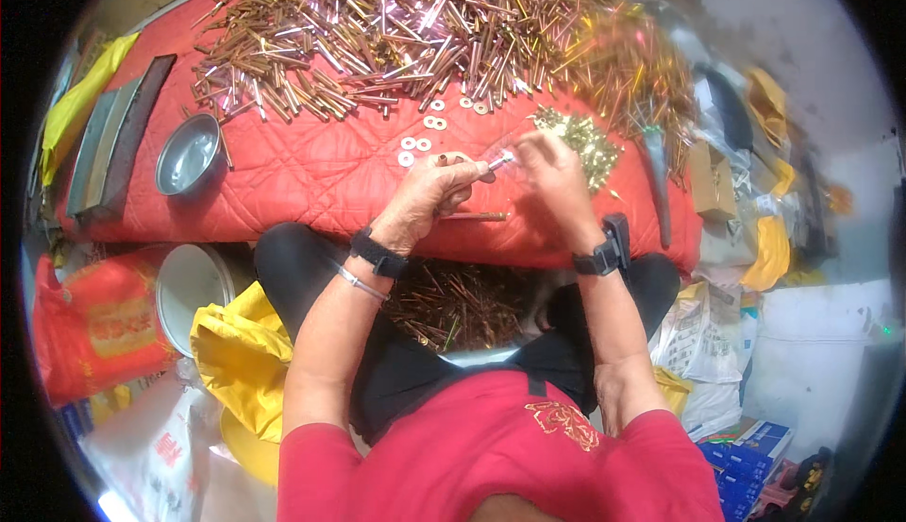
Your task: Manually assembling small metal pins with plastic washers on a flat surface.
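Observation:
My left hand (439, 187) is closed on a slim metal rod (498, 162), whose bright tip points to the right. Close to that tip is my right hand (552, 168), its fingers curled but smeared by motion, so whether they hold anything cannot be made out. Another coppery rod (477, 216) lies on the red quilted cover (311, 182), just below the left hand. Several pale flat washers (408, 143) are scattered beyond the left hand. A heap of small gold-coloured metal pieces (590, 149) sits right beside the right hand.
A large pile of coppery metal rods (377, 31) spreads across the far side. On the left stand a metal bowl (189, 156) and a dark-edged board (123, 144). More rods (453, 305) lie below, between the knees. Yellow bags (243, 338) and a white bucket (193, 286) flank the left leg.

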The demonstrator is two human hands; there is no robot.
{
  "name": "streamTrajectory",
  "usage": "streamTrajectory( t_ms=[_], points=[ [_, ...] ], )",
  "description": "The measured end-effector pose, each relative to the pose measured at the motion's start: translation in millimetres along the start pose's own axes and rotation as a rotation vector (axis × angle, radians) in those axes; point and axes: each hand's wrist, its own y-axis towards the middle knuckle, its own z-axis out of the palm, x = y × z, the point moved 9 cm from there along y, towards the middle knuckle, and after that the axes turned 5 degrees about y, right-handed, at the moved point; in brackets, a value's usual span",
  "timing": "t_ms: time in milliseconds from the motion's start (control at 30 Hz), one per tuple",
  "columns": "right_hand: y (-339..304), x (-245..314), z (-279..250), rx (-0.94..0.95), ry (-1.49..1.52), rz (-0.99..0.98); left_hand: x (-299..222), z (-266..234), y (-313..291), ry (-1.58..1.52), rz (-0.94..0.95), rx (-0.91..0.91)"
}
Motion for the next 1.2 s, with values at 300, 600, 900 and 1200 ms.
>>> streamTrajectory(
  t_ms=[300, 600, 900, 1200],
  points=[
    [-1.6, -1.8, 1.6, 0.006, -0.123, -0.018, 4.0, -0.2, 2.4, 0.029, -0.003, -0.004],
    [-0.4, -14.3, -4.0, 0.106, -0.057, 0.127, 3.6, 2.9, 1.7, 0.020, -0.017, -0.014],
    [-6.4, -36.6, -1.7, 0.106, 0.092, 0.287, 5.7, 1.1, 2.1, 0.007, -0.019, 0.002],
    [-5.1, -25.6, -1.0, 0.042, -0.140, 0.162, 7.6, 2.8, 2.7, 0.035, -0.033, -0.017]
  ],
)
